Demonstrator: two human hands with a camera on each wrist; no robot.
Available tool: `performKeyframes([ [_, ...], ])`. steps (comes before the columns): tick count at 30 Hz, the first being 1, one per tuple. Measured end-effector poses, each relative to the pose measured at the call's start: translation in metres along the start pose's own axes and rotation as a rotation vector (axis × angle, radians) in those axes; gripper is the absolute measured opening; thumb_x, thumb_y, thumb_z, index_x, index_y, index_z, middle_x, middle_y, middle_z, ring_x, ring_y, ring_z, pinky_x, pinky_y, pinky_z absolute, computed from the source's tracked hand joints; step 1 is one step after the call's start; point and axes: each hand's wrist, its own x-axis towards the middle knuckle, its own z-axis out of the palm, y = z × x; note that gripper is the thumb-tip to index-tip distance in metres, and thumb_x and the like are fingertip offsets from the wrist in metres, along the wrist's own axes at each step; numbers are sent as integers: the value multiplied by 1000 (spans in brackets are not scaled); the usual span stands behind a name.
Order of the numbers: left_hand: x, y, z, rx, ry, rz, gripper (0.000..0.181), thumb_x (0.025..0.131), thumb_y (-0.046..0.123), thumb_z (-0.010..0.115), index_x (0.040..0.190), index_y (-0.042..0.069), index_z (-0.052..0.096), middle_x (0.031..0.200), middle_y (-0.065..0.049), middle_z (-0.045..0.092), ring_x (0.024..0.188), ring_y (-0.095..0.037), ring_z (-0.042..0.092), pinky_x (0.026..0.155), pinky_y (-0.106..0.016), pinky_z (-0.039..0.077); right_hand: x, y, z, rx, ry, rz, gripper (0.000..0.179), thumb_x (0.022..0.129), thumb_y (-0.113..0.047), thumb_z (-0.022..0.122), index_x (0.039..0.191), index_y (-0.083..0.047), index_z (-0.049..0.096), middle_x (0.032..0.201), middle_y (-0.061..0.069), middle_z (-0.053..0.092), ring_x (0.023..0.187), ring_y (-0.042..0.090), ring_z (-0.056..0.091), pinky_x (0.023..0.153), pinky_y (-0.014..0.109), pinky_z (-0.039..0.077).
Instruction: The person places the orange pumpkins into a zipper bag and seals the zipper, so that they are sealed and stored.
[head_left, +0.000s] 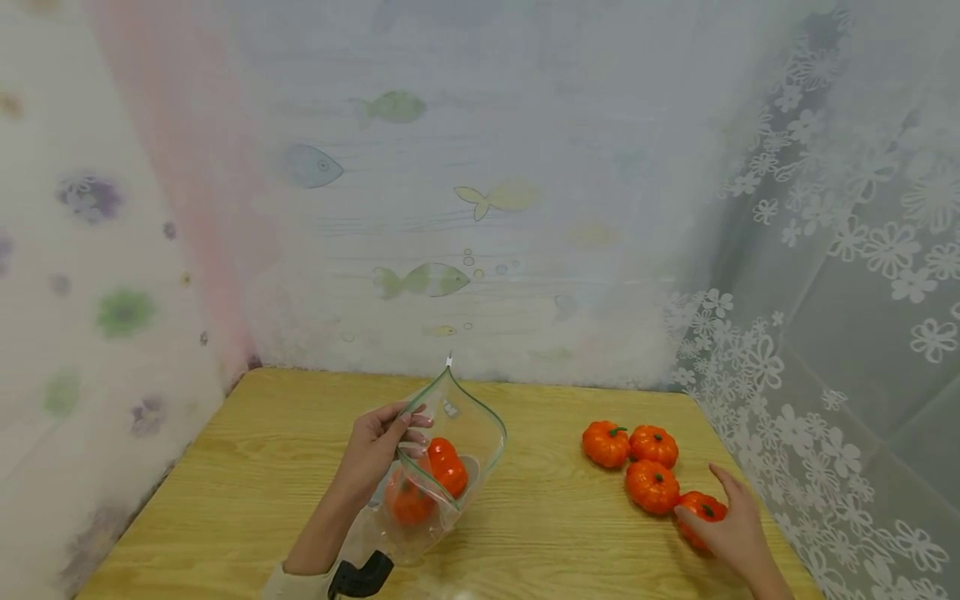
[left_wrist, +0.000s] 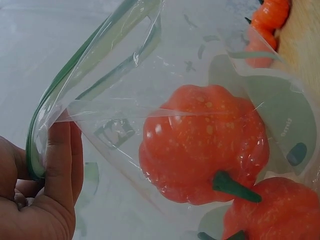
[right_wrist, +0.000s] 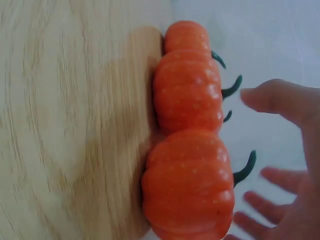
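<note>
Left hand (head_left: 379, 435) pinches the rim of a clear bag (head_left: 505, 427) of orange pumpkins (left_wrist: 200, 145); at right, the right hand (head_left: 738, 533), fingers spread and empty, hovers at the nearest loose pumpkin (head_left: 702, 502).
The bag's upward mouth runs far to near; the left-wrist view alone shows its lettering (left_wrist: 286, 127), too small to read; the right-wrist, stems (right_wrist: 245, 171) in profile.
</note>
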Motion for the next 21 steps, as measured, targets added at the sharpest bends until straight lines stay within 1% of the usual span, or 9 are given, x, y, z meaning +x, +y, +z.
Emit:
performKeyframes([
  [2, 0, -1, 0, -4, 0, 0, 33, 109, 2, 42, 136, -11, 56, 107, -17, 72, 75, -11, 70, 71, -24, 62, 3, 6, -3, -30, -89, 91, 99, 85, -33, 82, 150, 16, 25, 145, 45, 29, 131, 62, 30, 104, 75, 34],
  [4, 0, -2, 0, -4, -4, -1, 33, 109, 2, 41, 136, -11, 55, 107, -17, 72, 75, -10, 70, 70, -24, 62, 5, 12, -4, -13, -135, 165, 102, 85, -36, 83, 149, 18, 23, 143, 46, 31, 129, 60, 36, 105, 71, 38],
  [6, 0, -3, 0, -1, -9, -1, 34, 109, 2, 41, 137, -13, 54, 107, -18, 72, 76, -10, 69, 70, -24, 62, 5, 18, -3, 14, -140, 218, 104, 83, -38, 84, 147, 19, 25, 141, 46, 34, 127, 57, 42, 105, 65, 43],
  [8, 0, -3, 0, -4, -9, -6, 34, 109, 2, 41, 137, -12, 54, 108, -19, 71, 76, -11, 69, 70, -24, 62, 5, 21, -1, 45, -132, 257, 105, 83, -42, 84, 146, 18, 27, 141, 44, 36, 125, 54, 46, 103, 63, 45],
  [13, 0, -3, -2, -4, 1, -17, 34, 110, 2, 41, 137, -11, 55, 110, -21, 70, 76, -11, 69, 71, -25, 62, 3, 29, 4, 109, -139, 296, 103, 85, -49, 81, 150, 10, 27, 145, 39, 35, 128, 53, 45, 102, 63, 46],
  [16, 0, -4, -4, 3, 0, -13, 33, 110, 3, 40, 137, -11, 55, 110, -20, 70, 77, -11, 70, 72, -25, 62, 0, 33, 4, 138, -165, 318, 102, 88, -52, 77, 154, 5, 24, 148, 38, 32, 130, 53, 43, 103, 62, 46],
  [18, 0, -5, -4, 1, 2, -13, 33, 110, 3, 41, 136, -11, 55, 109, -18, 71, 77, -11, 69, 72, -25, 62, -1, 36, 3, 154, -202, 333, 103, 91, -53, 73, 158, 2, 18, 152, 38, 27, 133, 53, 41, 105, 63, 44],
  [21, -1, -5, -4, -3, 12, -11, 33, 109, 2, 41, 136, -11, 55, 107, -15, 71, 76, -12, 70, 71, -24, 62, -3, 40, -2, 201, -275, 333, 101, 97, -49, 66, 161, 3, 7, 158, 38, 16, 141, 55, 30, 112, 64, 38],
])
